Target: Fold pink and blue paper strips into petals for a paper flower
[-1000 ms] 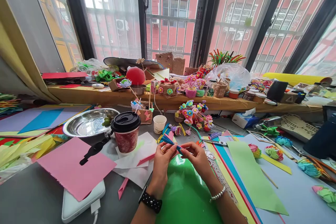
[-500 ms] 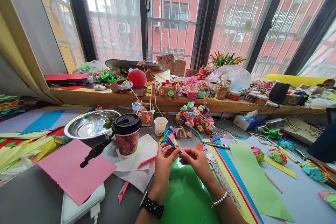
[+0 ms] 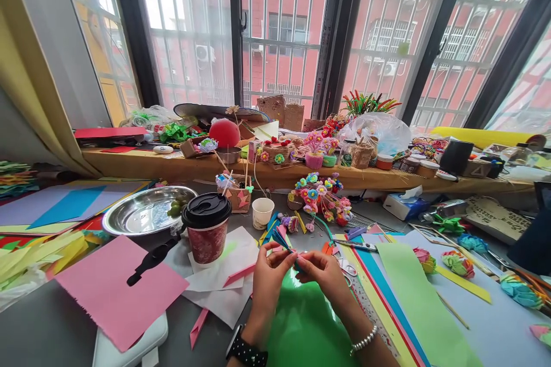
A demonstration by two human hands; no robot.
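Both hands meet over a shiny green surface (image 3: pixel 307 321) at the front middle. Between the fingertips of my left hand (image 3: pixel 272 268) is a small bundle of folded blue paper (image 3: pixel 280 237), its points fanning up and to the left. A bit of pink paper shows at the fingertips. My right hand (image 3: pixel 323 270) pinches the lower end of the same bundle, and its fingers are closed. How the bundle is joined there is hidden by the fingers. Scissors (image 3: pixel 348 266) lie just right of my right hand. Folded pink strips (image 3: pixel 239 275) rest to the left on white paper (image 3: pixel 221 287).
A lidded coffee cup (image 3: pixel 207 232), a paper cup (image 3: pixel 262 212) and a steel dish (image 3: pixel 129 212) stand left and behind. Pink paper (image 3: pixel 123 287) covers part of a white device (image 3: pixel 148 335). Coloured sheets (image 3: pixel 424 292) and paper flowers (image 3: pixel 457 262) lie right. Crochet flowers (image 3: pixel 318 192) stand behind.
The view has tilted up slightly. My right fingertips have shifted on the lower end of the bundle, and more pink shows between the hands. Both hands keep their hold.
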